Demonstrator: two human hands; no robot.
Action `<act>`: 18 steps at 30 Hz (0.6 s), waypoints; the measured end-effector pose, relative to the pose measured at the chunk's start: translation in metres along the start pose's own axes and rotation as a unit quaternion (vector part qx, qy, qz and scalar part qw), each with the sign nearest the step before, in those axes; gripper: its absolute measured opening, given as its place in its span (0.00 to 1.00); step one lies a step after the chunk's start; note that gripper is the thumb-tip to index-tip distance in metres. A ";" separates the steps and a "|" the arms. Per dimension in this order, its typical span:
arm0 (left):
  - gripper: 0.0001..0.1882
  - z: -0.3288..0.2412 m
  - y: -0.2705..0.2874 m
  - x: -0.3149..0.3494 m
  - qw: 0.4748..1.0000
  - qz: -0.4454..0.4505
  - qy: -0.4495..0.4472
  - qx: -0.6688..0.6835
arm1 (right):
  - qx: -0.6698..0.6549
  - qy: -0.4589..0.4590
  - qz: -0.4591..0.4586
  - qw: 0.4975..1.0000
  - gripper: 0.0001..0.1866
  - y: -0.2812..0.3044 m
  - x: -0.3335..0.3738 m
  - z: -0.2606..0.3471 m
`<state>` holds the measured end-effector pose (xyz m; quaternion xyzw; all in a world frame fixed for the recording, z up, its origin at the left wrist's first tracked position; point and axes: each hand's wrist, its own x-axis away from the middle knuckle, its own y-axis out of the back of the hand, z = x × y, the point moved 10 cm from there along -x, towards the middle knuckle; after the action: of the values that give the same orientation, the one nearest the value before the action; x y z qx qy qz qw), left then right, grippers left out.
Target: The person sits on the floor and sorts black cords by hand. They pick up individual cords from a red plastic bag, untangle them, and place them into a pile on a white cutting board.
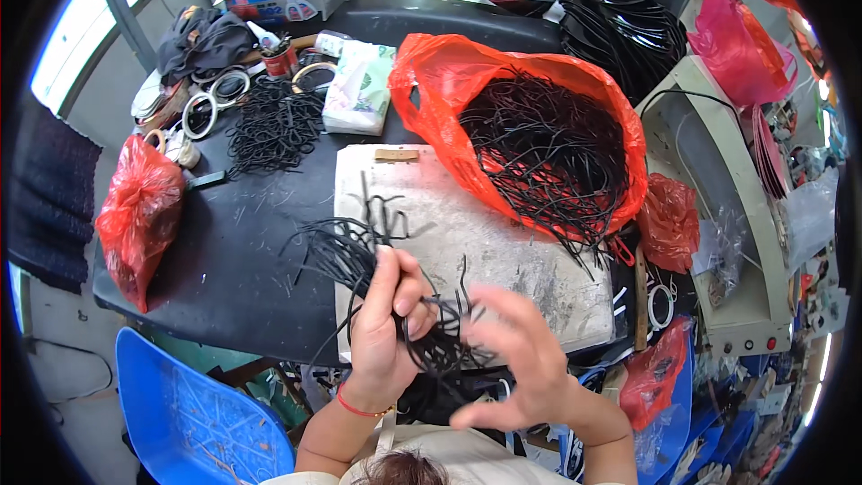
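Observation:
My left hand (pixel 392 314) is closed around a bundle of thin black cords (pixel 337 256), whose loose ends fan out to the upper left and whose looped part hangs down to the right. Beside that looped part, my right hand (pixel 516 355) is spread, slightly blurred, with thumb and fingers apart and nothing seen between them. Both hands are over the near edge of a worn whitish board (pixel 530 296) on a black table. Beyond them, a red plastic bag (pixel 440 90) lies wide with a big heap of black cords (pixel 548 144) inside, some spilling over its near rim.
Left on the black table (pixel 242 278) are a knotted red bag (pixel 139 216), a pile of black cords (pixel 274 126), tape rolls (pixel 199 115) and a tissue pack (pixel 359 85). A beige machine (pixel 718 207) stands right. A blue stool (pixel 197 404) is at lower left.

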<state>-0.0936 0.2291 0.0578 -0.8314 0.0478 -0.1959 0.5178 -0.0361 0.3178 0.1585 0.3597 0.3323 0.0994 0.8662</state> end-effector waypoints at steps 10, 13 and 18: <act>0.17 -0.068 0.064 -0.021 0.985 -0.060 -0.158 -0.039 | 0.168 0.046 -0.007 0.985 0.26 -0.104 -0.051 -0.026; 0.23 -0.074 0.111 -0.005 0.952 -0.074 0.003 -0.296 | 0.227 0.109 0.015 0.968 0.25 -0.125 -0.055 -0.061; 0.11 -0.097 0.077 0.030 0.790 -0.063 -0.121 -0.598 | 0.199 0.032 0.025 0.979 0.23 -0.126 -0.063 -0.099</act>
<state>-0.0928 0.1035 0.0361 -0.9930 0.0401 -0.0582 -0.0946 -0.1564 0.2561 0.0517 0.5297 0.3642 0.0647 0.7633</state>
